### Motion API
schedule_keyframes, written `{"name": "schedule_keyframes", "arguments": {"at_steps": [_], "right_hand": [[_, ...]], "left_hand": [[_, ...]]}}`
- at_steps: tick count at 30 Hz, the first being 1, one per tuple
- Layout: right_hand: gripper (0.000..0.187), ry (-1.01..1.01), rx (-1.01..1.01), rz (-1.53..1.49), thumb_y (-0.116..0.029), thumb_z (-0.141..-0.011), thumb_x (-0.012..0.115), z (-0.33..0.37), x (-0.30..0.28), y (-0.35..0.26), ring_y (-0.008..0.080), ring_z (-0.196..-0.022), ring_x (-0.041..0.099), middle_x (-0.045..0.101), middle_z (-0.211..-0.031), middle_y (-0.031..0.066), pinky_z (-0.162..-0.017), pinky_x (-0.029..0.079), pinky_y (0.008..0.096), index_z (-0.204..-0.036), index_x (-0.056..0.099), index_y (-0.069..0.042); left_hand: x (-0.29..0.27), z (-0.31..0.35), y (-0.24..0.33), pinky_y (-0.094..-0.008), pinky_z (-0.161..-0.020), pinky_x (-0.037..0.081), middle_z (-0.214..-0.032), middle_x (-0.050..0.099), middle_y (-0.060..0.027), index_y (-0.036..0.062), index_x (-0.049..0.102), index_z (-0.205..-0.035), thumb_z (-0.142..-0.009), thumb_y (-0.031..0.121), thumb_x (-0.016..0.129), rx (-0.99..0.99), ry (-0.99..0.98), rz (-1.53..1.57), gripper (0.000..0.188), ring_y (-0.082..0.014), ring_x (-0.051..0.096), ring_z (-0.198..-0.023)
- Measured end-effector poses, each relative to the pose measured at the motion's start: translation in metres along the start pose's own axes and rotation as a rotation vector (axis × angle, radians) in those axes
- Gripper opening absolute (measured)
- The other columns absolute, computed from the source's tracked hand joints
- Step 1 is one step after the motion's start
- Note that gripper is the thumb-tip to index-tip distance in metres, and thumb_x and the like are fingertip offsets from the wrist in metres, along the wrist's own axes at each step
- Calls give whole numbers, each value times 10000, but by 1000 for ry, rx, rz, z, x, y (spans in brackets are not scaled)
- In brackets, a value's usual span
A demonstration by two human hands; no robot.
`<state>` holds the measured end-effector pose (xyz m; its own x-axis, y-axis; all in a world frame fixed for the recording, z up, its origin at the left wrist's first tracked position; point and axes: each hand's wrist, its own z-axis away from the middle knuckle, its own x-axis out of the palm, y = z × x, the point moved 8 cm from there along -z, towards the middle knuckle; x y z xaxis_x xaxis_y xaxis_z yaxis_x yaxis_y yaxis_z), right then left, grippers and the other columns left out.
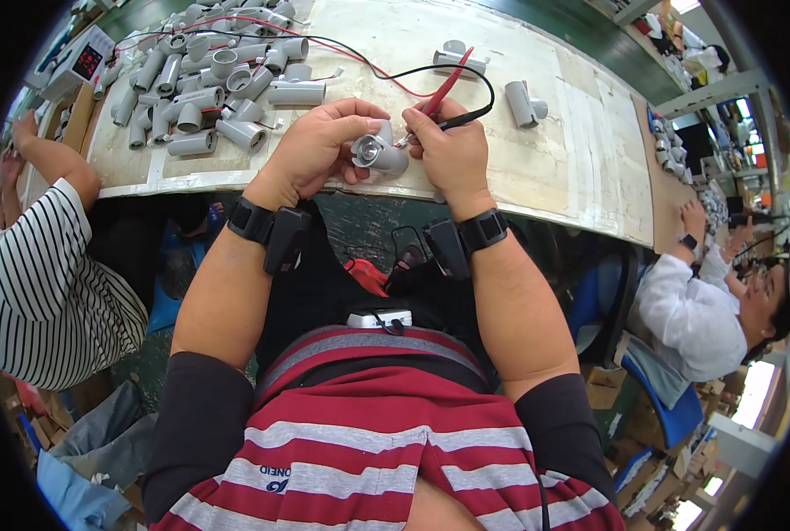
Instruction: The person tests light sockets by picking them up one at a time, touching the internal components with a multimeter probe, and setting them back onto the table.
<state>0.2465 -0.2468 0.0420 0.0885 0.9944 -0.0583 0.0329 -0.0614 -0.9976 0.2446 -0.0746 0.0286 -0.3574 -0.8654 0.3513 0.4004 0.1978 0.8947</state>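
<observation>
My left hand (pixel 311 149) is closed round a grey plastic housing (pixel 388 159) with a short tubular branch, held just above the table's near edge. Its round open end, with something shiny inside, points toward me. Two test probes, a red one (pixel 449 81) and a black one (pixel 471 117), are pinched together in my right hand (pixel 457 159). Their tips are close to small white wire ends beside the housing; whether they touch, I cannot tell. Red and black leads run from the probes across the table to the far left.
Many similar grey housings (pixel 191 97) are heaped on the table's left. Two more, one (pixel 520 104) at the right, lie beyond my hands. A box with a red digital display (pixel 85 62) stands far left. People sit at both sides, a striped sleeve (pixel 45 257) close by.
</observation>
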Motion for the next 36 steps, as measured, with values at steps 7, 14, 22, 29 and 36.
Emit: {"name": "schedule_keyframes", "arguments": {"at_steps": [7, 14, 22, 29, 36], "right_hand": [[126, 1, 6, 0, -139, -943, 741, 1, -1, 1, 68, -596, 593, 669, -747, 19, -524, 474, 219, -982, 702, -26], [128, 11, -5, 10, -138, -941, 745, -2, -2, 0, 69, -600, 598, 672, -754, 16, -531, 475, 218, -985, 704, -26], [132, 40, -4, -275, -163, -996, 689, -2, -22, 19, 125, -688, 639, 700, -867, 67, -577, 506, 248, -1039, 668, -40], [139, 19, 8, -457, -142, -1023, 653, 3, -28, 14, 182, -698, 647, 704, -892, 116, -599, 518, 287, -1090, 646, -21], [155, -19, -12, -448, -144, -1015, 667, -2, -21, 14, 190, -703, 651, 705, -889, 124, -592, 519, 293, -1095, 645, -14]], "left_hand": [[2, 1, 2, -233, -449, 512, -996, 725, -109, 16, 656, -1268, -1000, 202, 603, 15, -25, 0, 330, -138, 657, -615], [3, -4, 4, -237, -467, 532, -1071, 737, -134, 5, 658, -1282, -1009, 201, 571, 20, -82, -14, 347, -143, 684, -678], [0, 3, -1, -269, -528, 583, -1076, 745, -91, 8, 659, -1286, -1005, 166, 583, 40, -9, -61, 331, -141, 717, -771], [-49, 111, 58, -262, -654, 596, -1058, 703, -60, 35, 640, -1300, -1006, 112, 589, 603, 299, 48, 308, -125, 698, -835], [-258, 211, 82, -302, -709, 625, -1196, 604, -134, -14, 550, -1233, -1007, 34, 612, 862, 1229, -203, 239, -188, 700, -887]]}}
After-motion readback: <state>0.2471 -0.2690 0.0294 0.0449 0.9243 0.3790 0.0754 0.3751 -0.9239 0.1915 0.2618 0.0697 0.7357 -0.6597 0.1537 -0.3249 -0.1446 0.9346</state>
